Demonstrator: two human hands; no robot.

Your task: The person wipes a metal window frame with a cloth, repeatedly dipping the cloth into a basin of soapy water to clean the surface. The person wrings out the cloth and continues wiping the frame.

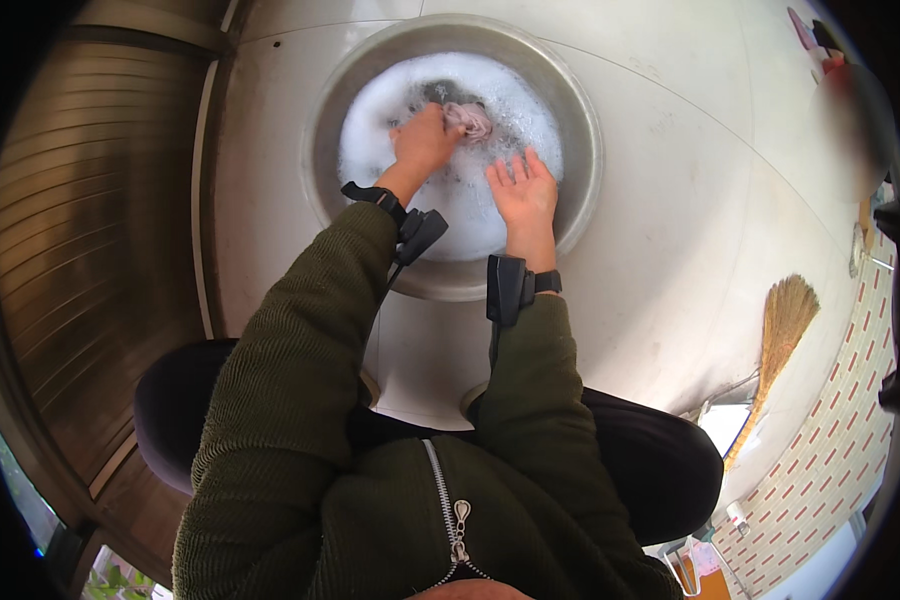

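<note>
A wide metal basin (580,190) stands on the floor in front of me, holding water topped with thick white suds (390,95). My left hand (427,140) is over the suds, its fingers closed on the edge of a wet, crumpled pinkish-grey cloth (470,119). The rest of that cloth bunches up at the surface beside a dark patch of water. To its right, my right hand (525,190) is held palm up above the foam near the basin's right side, fingers spread and nothing in them. Black straps with small devices sit on both wrists.
Pale floor tiles (660,200) surround the basin. A brown slatted door (100,190) rises on the left. At the right, a straw broom (785,320) leans near a patterned wall (820,440). Shoes (820,40) show at the far upper right.
</note>
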